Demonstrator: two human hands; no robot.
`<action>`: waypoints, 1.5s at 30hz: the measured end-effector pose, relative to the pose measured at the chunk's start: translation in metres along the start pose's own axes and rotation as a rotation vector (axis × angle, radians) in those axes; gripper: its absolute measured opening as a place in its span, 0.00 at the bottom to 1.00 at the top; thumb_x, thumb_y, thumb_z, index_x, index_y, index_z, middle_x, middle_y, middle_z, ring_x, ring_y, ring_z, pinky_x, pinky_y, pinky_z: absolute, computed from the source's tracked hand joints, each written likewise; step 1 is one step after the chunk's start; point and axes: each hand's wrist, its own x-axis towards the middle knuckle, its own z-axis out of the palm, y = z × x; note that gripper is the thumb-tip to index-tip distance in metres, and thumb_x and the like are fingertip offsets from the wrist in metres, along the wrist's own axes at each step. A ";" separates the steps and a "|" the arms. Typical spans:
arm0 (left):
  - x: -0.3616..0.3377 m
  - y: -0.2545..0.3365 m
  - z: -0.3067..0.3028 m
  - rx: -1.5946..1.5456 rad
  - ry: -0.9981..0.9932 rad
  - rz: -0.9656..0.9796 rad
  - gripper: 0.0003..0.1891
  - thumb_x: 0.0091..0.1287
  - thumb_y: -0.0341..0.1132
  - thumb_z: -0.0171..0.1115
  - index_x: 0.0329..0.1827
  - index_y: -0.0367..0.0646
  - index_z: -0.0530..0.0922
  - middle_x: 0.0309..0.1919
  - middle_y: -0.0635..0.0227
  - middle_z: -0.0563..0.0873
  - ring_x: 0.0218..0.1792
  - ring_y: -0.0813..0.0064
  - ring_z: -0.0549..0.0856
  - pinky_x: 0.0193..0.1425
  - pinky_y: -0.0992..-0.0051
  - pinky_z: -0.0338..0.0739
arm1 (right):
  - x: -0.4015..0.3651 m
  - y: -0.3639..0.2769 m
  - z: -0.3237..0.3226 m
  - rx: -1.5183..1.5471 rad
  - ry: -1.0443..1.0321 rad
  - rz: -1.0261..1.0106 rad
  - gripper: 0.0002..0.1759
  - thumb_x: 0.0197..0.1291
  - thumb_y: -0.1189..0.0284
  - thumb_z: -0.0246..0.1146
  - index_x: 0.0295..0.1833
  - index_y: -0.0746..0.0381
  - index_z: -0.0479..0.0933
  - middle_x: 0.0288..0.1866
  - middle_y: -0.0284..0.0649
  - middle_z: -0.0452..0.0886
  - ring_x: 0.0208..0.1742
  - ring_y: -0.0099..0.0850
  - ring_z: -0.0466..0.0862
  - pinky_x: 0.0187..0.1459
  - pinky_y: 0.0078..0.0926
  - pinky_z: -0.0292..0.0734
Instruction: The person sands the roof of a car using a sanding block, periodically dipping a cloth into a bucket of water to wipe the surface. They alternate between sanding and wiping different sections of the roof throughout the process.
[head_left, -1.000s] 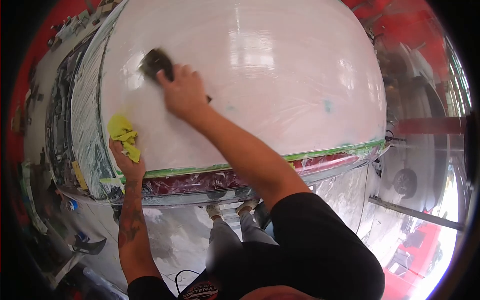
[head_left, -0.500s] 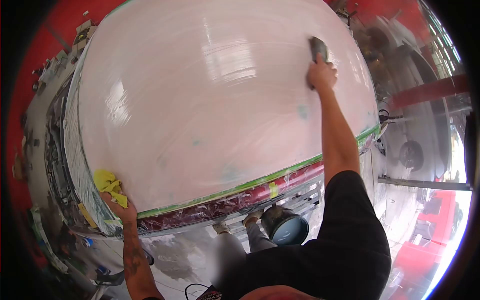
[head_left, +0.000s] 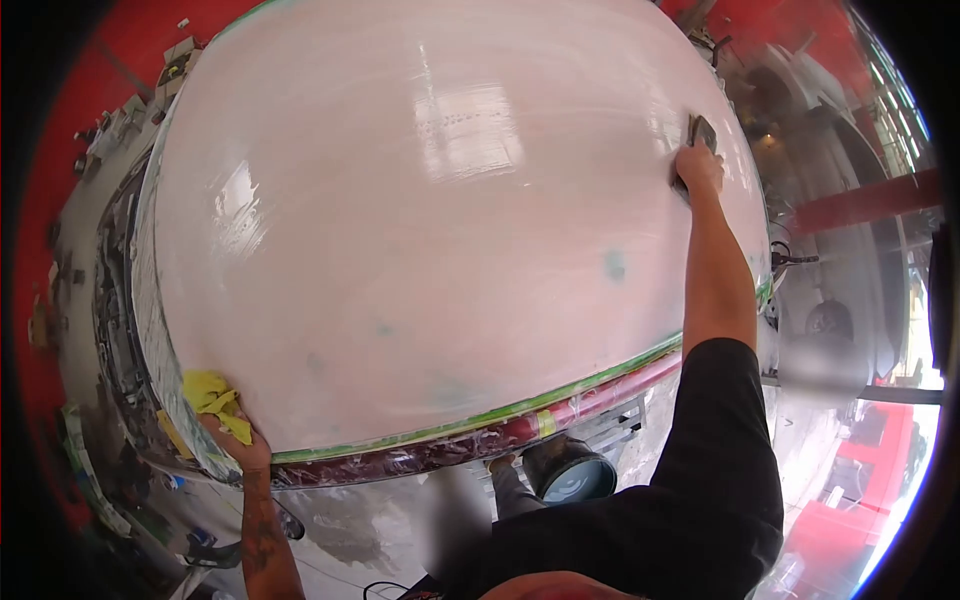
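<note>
A large pale pink, wet-looking car panel (head_left: 400, 270) fills the middle of the view, with green tape (head_left: 500, 411) along its near edge. My right hand (head_left: 702, 170) grips a dark sanding block (head_left: 705, 133) flat on the panel, near its far right side. At the panel's near left corner, my left hand (head_left: 240, 441) holds a crumpled yellow cloth (head_left: 212, 393). Its palm rests by the edge. A few faint green spots show through the pink surface.
A dark bucket (head_left: 566, 470) of bluish liquid stands on the floor below the near edge, by my legs. An open engine bay (head_left: 118, 290) lies along the left. Another vehicle (head_left: 830, 250) is at the right, behind hazy plastic.
My right hand has moved right and slightly toward me with the block. My left hand still holds the cloth at the corner. The view has shifted a little.
</note>
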 end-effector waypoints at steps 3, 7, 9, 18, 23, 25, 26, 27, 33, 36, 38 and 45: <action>0.004 0.015 -0.001 0.339 -0.008 0.094 0.35 0.77 0.25 0.50 0.82 0.29 0.44 0.77 0.46 0.61 0.74 0.55 0.68 0.79 0.60 0.60 | -0.063 -0.132 -0.031 0.196 0.010 -0.245 0.26 0.68 0.59 0.53 0.72 0.42 0.71 0.68 0.51 0.74 0.69 0.50 0.75 0.65 0.50 0.75; 0.006 0.014 -0.006 0.229 -0.034 0.084 0.34 0.78 0.27 0.50 0.81 0.28 0.46 0.75 0.46 0.64 0.73 0.55 0.69 0.79 0.62 0.61 | -0.216 -0.310 -0.030 0.305 0.046 -0.947 0.21 0.74 0.61 0.47 0.65 0.48 0.78 0.65 0.49 0.76 0.69 0.48 0.74 0.66 0.50 0.71; 0.004 0.000 -0.011 0.297 -0.037 0.106 0.32 0.79 0.28 0.50 0.81 0.27 0.48 0.73 0.45 0.68 0.72 0.56 0.71 0.77 0.63 0.63 | -0.259 -0.318 -0.048 0.310 -0.009 -1.107 0.22 0.75 0.61 0.45 0.67 0.44 0.78 0.65 0.48 0.76 0.68 0.48 0.74 0.66 0.51 0.71; 0.003 0.014 -0.006 0.538 0.063 0.132 0.33 0.78 0.29 0.53 0.80 0.26 0.49 0.72 0.44 0.68 0.69 0.55 0.72 0.76 0.63 0.64 | 0.038 -0.045 0.002 0.009 -0.012 -0.351 0.34 0.67 0.59 0.51 0.79 0.44 0.65 0.72 0.52 0.75 0.76 0.54 0.70 0.71 0.54 0.69; 0.014 0.054 0.010 0.012 -0.019 0.056 0.23 0.75 0.23 0.48 0.71 0.29 0.60 0.62 0.51 0.73 0.63 0.58 0.75 0.73 0.62 0.66 | -0.025 -0.156 -0.017 0.077 0.036 -0.266 0.28 0.65 0.58 0.53 0.71 0.47 0.75 0.73 0.52 0.73 0.74 0.52 0.72 0.70 0.52 0.71; 0.015 0.049 0.008 0.003 -0.011 -0.012 0.23 0.74 0.22 0.47 0.71 0.30 0.60 0.61 0.52 0.73 0.63 0.58 0.75 0.73 0.62 0.66 | -0.095 -0.246 -0.032 0.209 0.015 -0.439 0.27 0.64 0.60 0.56 0.69 0.46 0.76 0.72 0.50 0.73 0.73 0.50 0.73 0.67 0.50 0.74; 0.015 0.050 0.009 -0.016 -0.011 -0.018 0.23 0.74 0.22 0.46 0.72 0.30 0.60 0.61 0.52 0.73 0.63 0.59 0.75 0.73 0.63 0.66 | -0.134 -0.292 -0.030 0.283 -0.003 -0.561 0.26 0.64 0.60 0.57 0.69 0.45 0.77 0.72 0.48 0.73 0.71 0.47 0.74 0.66 0.49 0.75; 0.014 0.050 0.010 -0.035 -0.012 -0.024 0.23 0.74 0.22 0.46 0.72 0.30 0.59 0.62 0.52 0.73 0.63 0.59 0.75 0.73 0.63 0.66 | -0.200 -0.332 -0.045 0.313 -0.057 -0.663 0.28 0.63 0.59 0.56 0.70 0.47 0.75 0.68 0.47 0.78 0.72 0.49 0.74 0.65 0.53 0.76; 0.018 0.058 0.004 0.181 -0.050 0.089 0.28 0.72 0.24 0.48 0.75 0.33 0.56 0.65 0.56 0.72 0.64 0.64 0.75 0.72 0.67 0.66 | -0.423 -0.421 -0.050 0.385 -0.117 -1.369 0.21 0.71 0.61 0.53 0.63 0.51 0.83 0.68 0.45 0.75 0.71 0.46 0.72 0.65 0.50 0.70; 0.015 0.059 0.008 0.115 0.003 0.070 0.28 0.72 0.25 0.49 0.75 0.34 0.57 0.64 0.57 0.72 0.63 0.64 0.75 0.70 0.68 0.68 | -0.325 -0.392 -0.038 0.252 0.022 -1.231 0.27 0.69 0.64 0.50 0.73 0.43 0.72 0.66 0.49 0.76 0.68 0.48 0.75 0.64 0.49 0.75; 0.014 0.057 0.009 0.112 -0.002 0.042 0.28 0.71 0.25 0.50 0.75 0.34 0.57 0.63 0.57 0.73 0.63 0.65 0.75 0.69 0.68 0.70 | -0.233 -0.326 -0.045 0.244 0.042 -0.993 0.25 0.71 0.61 0.48 0.71 0.46 0.74 0.68 0.47 0.77 0.70 0.51 0.74 0.65 0.53 0.73; 0.026 0.078 0.014 0.107 0.024 0.088 0.28 0.66 0.22 0.54 0.71 0.34 0.66 0.67 0.53 0.69 0.62 0.60 0.78 0.65 0.67 0.75 | -0.075 -0.210 -0.029 0.021 -0.016 -0.412 0.28 0.68 0.55 0.54 0.73 0.43 0.71 0.75 0.53 0.68 0.75 0.52 0.70 0.69 0.53 0.71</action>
